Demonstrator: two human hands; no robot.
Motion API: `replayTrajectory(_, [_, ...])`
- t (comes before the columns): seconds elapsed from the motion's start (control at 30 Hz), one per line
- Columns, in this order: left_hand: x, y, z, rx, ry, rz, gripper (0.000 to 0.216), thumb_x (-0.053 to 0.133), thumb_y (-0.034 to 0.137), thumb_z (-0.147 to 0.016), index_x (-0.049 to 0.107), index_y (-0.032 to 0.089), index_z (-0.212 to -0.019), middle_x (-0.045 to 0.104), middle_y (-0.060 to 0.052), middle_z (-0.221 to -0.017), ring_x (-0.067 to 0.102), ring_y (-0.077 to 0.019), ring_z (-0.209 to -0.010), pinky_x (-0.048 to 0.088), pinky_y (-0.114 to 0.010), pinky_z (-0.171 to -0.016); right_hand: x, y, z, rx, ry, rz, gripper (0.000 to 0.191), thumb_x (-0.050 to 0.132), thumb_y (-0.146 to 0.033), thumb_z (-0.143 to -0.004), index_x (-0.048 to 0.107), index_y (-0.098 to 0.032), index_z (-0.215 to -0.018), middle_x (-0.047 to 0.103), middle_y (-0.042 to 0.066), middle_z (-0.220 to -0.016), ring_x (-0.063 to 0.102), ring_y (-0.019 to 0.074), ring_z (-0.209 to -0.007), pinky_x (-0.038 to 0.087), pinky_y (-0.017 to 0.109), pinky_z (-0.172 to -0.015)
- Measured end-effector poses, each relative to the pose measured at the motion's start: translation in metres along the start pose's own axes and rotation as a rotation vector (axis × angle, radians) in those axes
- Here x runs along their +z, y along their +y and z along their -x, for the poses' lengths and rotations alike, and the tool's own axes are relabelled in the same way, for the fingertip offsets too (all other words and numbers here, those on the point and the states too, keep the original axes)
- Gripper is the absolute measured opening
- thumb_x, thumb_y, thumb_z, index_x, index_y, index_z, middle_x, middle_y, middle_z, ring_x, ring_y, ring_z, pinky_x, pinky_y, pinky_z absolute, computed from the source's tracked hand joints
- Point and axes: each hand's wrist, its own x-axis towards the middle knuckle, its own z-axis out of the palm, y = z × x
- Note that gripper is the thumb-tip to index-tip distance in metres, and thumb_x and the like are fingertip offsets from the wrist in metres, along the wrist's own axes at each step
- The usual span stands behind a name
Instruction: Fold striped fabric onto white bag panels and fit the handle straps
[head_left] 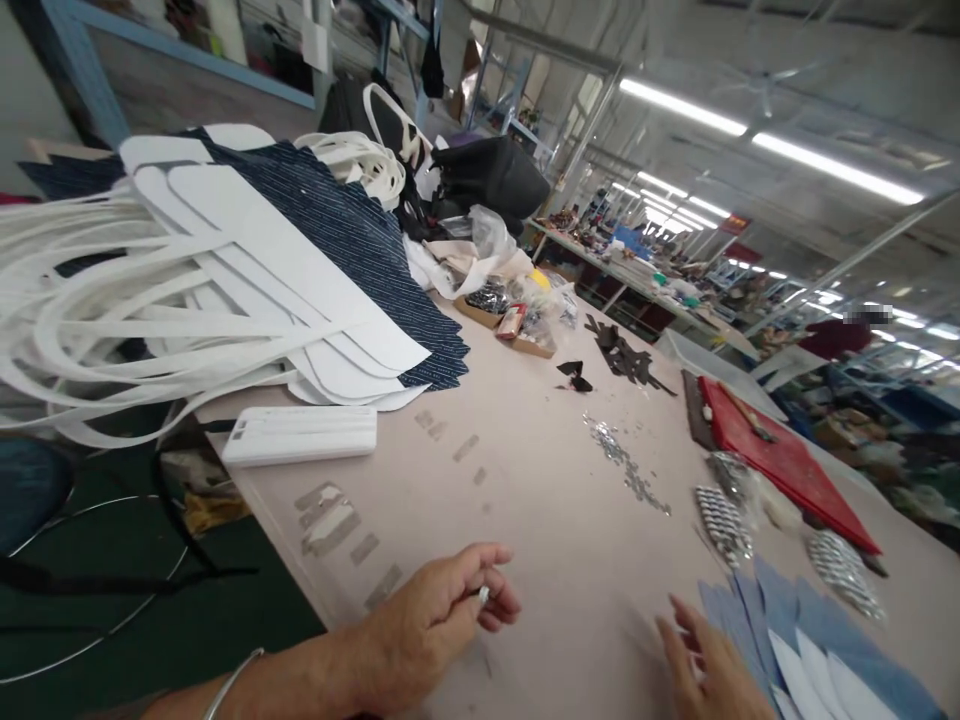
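My left hand (442,620) is over the near middle of the table, its fingers curled. A small silvery metal piece (484,594) shows at the thumb tip, too small to make out further. My right hand (709,660) is at the lower right, beside a fanned stack of blue and white fabric pieces (810,630). Its thumb and fingers are apart, and nothing shows between them; whether it touches the stack I cannot tell. Farther up the table lies a scatter of small shiny metal bits (626,465).
White panels (300,280) with long straps lie on dark blue striped fabric (345,220) at left, near a white power bank-like case (300,436). A red board (787,460) carries a hammer (746,412). Bagged silver parts (724,525) and dark scraps (626,355) lie around.
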Motion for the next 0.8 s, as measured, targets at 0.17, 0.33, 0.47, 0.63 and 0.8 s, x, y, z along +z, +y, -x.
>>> replayTrajectory(0.17, [-0.009, 0.003, -0.003, -0.057, 0.095, -0.005, 0.049, 0.048, 0.026, -0.084, 0.046, 0.008, -0.129, 0.068, -0.014, -0.105, 0.064, -0.0215, -0.096, 0.049, -0.037, -0.091, 0.014, -0.144, -0.004, -0.269, 0.094, -0.495, 0.023, 0.055, -0.032, -0.094, 0.064, -0.023, -0.113, 0.072, 0.005, -0.090, 0.068, 0.0142, -0.070, 0.057, 0.022, -0.065])
replayTrajectory(0.33, [-0.014, 0.009, -0.005, -0.117, 0.192, 0.058, 0.051, 0.048, 0.024, -0.081, 0.046, 0.009, -0.130, 0.070, -0.009, -0.102, 0.066, -0.0197, -0.090, 0.050, -0.033, -0.088, 0.021, -0.214, -0.007, -0.554, 0.123, -0.542, 0.029, 0.050, -0.018, -0.095, 0.061, -0.020, -0.121, 0.072, 0.009, -0.093, 0.069, 0.0145, -0.076, 0.057, 0.022, -0.068])
replayTrajectory(0.47, [-0.021, 0.011, -0.004, -0.120, 0.242, 0.016, 0.053, 0.046, 0.015, -0.077, 0.049, 0.008, -0.130, 0.071, -0.007, -0.101, 0.067, -0.0198, -0.096, 0.048, -0.031, -0.091, 0.029, -0.222, -0.012, -0.596, 0.156, -0.411, 0.028, 0.048, -0.021, -0.096, 0.061, -0.019, -0.121, 0.073, 0.009, -0.091, 0.070, 0.0159, -0.079, 0.057, 0.022, -0.068])
replayTrajectory(0.63, [-0.028, 0.012, -0.002, -0.116, 0.272, -0.023, 0.052, 0.043, 0.013, -0.081, 0.051, 0.009, -0.132, 0.071, -0.005, -0.096, 0.067, -0.0178, -0.090, 0.049, -0.029, -0.088, 0.031, -0.230, -0.016, -0.631, 0.179, -0.300, 0.025, 0.049, -0.024, -0.097, 0.062, -0.020, -0.118, 0.072, 0.006, -0.082, 0.069, 0.0151, -0.069, 0.054, 0.023, -0.064])
replayTrajectory(0.8, [-0.036, 0.006, -0.004, -0.145, 0.337, -0.062, 0.055, 0.041, 0.010, -0.078, 0.050, 0.009, -0.133, 0.071, -0.004, -0.091, 0.065, -0.0172, -0.086, 0.049, -0.029, -0.087, 0.028, -0.241, -0.027, -0.695, 0.188, -0.162, 0.025, 0.050, -0.023, -0.096, 0.063, -0.019, -0.118, 0.070, 0.004, -0.073, 0.065, 0.0148, -0.061, 0.050, 0.024, -0.060])
